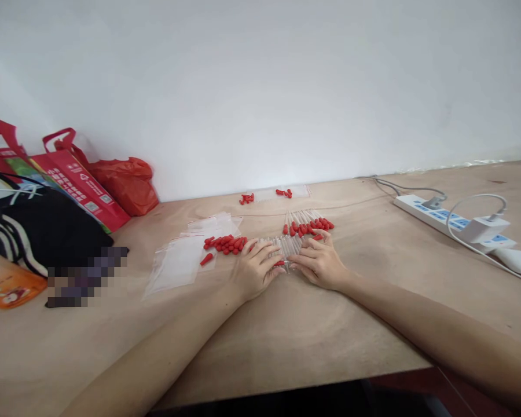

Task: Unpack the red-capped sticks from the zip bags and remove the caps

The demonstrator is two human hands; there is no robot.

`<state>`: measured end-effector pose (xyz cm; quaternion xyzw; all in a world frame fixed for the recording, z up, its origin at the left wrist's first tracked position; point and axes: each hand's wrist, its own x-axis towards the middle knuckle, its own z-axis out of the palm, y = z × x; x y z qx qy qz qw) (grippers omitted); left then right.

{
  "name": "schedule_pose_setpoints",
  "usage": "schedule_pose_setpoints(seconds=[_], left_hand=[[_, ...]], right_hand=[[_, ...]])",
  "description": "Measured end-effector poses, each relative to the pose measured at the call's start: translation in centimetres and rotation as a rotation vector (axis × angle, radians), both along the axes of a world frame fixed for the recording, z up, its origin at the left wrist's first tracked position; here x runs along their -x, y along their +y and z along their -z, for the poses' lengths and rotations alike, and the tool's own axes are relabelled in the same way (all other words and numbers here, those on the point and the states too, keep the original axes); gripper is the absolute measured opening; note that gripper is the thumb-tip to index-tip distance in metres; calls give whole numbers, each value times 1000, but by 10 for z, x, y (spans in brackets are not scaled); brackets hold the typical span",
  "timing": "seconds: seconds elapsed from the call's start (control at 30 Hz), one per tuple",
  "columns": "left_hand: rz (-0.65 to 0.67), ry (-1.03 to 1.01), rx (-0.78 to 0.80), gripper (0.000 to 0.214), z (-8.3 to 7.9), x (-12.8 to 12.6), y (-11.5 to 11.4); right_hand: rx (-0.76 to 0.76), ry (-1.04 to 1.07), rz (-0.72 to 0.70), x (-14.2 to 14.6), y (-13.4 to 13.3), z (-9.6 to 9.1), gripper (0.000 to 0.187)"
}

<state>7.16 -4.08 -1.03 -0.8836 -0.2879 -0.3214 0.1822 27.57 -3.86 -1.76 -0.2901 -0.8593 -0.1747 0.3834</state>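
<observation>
My left hand (257, 267) and my right hand (319, 262) rest on the wooden table (286, 336), fingertips meeting over a thin clear tube with a red cap (283, 263). Both hands pinch it between curled fingers. Just behind them lies a row of clear tubes (289, 244). A pile of loose red caps (226, 243) sits beside my left hand. Capped tubes (307, 225) fan out beyond my right hand.
Clear zip bags (186, 258) lie left of the caps, and more bags with red caps (282, 192) lie near the wall. Red shopping bags (82, 179) and dark cloth (35, 226) crowd the left. A white power strip (455, 223) with cables lies at right.
</observation>
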Motion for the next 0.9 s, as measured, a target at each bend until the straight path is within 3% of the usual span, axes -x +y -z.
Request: schedule_pose_setpoints(seconds=[0.33,0.77,0.9], left_hand=[[4,29,54,17,-5,4,-10],[33,8,51,18,-9,6,-15],[13,-71,56,14,-7,19,-15]], right_hand=[[122,-116,10,-4,-4,-1,22],[83,-83,-47,-7,-4,-1,21],[111,-9,50,-18,1,0,23]])
